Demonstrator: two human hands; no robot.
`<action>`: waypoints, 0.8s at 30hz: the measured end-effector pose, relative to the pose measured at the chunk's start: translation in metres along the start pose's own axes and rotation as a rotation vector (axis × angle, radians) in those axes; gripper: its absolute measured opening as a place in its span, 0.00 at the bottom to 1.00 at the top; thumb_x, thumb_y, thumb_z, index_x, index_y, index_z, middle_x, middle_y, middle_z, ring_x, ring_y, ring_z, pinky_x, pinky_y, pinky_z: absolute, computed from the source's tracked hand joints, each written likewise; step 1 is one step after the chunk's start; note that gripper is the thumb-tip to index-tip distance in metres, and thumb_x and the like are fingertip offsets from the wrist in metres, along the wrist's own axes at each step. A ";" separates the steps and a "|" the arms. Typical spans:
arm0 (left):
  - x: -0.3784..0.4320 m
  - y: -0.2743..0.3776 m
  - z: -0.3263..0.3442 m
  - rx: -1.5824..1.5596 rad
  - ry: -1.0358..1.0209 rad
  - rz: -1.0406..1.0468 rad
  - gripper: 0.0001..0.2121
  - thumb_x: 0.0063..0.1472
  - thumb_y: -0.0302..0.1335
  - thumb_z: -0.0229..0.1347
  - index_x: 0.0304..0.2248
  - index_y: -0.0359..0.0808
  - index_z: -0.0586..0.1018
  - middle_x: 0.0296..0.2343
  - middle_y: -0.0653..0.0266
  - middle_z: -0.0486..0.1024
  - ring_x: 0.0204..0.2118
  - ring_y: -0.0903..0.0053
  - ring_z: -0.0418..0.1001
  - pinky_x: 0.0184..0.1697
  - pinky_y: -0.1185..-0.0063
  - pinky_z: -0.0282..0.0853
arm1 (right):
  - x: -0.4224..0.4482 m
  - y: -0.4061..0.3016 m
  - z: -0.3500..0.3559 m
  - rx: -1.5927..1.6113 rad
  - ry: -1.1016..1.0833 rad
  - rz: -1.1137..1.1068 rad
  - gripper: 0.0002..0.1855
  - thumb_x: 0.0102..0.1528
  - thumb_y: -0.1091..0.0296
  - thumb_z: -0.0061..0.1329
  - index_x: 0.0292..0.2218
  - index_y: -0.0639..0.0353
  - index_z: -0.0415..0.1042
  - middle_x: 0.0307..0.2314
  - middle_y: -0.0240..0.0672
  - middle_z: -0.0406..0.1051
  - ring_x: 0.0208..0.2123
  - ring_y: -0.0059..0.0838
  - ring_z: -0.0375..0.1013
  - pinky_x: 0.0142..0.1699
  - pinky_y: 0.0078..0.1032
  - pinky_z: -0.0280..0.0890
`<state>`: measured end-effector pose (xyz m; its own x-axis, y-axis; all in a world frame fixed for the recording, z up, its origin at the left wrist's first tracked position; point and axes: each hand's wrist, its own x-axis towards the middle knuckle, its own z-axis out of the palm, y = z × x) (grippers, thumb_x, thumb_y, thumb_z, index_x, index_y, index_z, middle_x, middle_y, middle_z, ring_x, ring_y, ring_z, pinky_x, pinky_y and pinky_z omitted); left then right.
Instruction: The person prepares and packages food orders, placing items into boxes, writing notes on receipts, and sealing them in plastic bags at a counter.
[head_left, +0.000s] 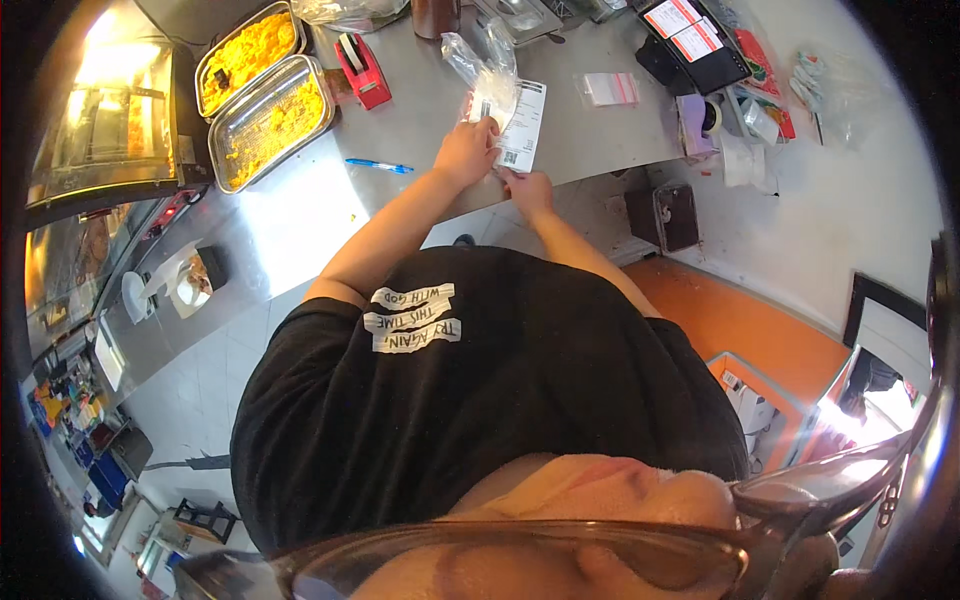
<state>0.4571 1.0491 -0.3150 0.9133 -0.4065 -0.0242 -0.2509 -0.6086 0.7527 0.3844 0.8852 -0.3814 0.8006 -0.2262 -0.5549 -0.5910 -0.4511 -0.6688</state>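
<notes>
Over the near edge of the metal counter (577, 135), my left hand (466, 152) grips a clear plastic bag (491, 86) with pale contents that I cannot identify. The bag's loose, crumpled ends point away from me. A printed paper slip (527, 120) lies against the bag's right side. My right hand (531, 193) pinches the slip's near end, close to the fingers of my left hand. Part of the bag and slip is hidden by my fingers. Left of my left hand, a blue pen (379, 166) rests on the counter.
Two metal trays of yellow food, a far one (251, 56) and a near one (315, 124), stand left beside a lit display case (112, 120). A red tape dispenser (367, 79) is near them. Small zip bags (611, 90) and a black box (697, 45) lie right.
</notes>
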 end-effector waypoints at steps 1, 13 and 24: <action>0.000 -0.003 0.004 -0.004 0.000 -0.001 0.12 0.53 0.30 0.59 0.35 0.35 0.72 0.29 0.54 0.75 0.37 0.57 0.73 0.40 0.65 0.68 | 0.003 -0.002 -0.003 0.003 0.063 -0.047 0.15 0.55 0.58 0.54 0.35 0.61 0.78 0.22 0.34 0.75 0.23 0.26 0.72 0.32 0.27 0.66; -0.016 0.010 0.013 -0.050 0.272 0.137 0.14 0.50 0.26 0.63 0.32 0.34 0.69 0.29 0.53 0.72 0.36 0.55 0.70 0.39 0.64 0.67 | 0.048 -0.130 -0.050 -0.593 0.450 -0.768 0.23 0.50 0.55 0.57 0.41 0.64 0.73 0.41 0.50 0.69 0.42 0.49 0.71 0.47 0.41 0.66; -0.195 0.056 0.051 -0.143 0.325 0.324 0.12 0.59 0.22 0.56 0.42 0.31 0.71 0.36 0.55 0.71 0.40 0.65 0.71 0.46 0.72 0.66 | -0.186 -0.006 -0.272 0.461 0.189 -0.484 0.13 0.62 0.64 0.40 0.39 0.62 0.72 0.26 0.35 0.72 0.28 0.30 0.72 0.36 0.30 0.67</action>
<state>0.2483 1.0593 -0.3020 0.8543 -0.3115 0.4162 -0.5131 -0.3766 0.7713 0.2657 0.6951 -0.1398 0.9636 -0.2574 -0.0729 -0.1109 -0.1363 -0.9844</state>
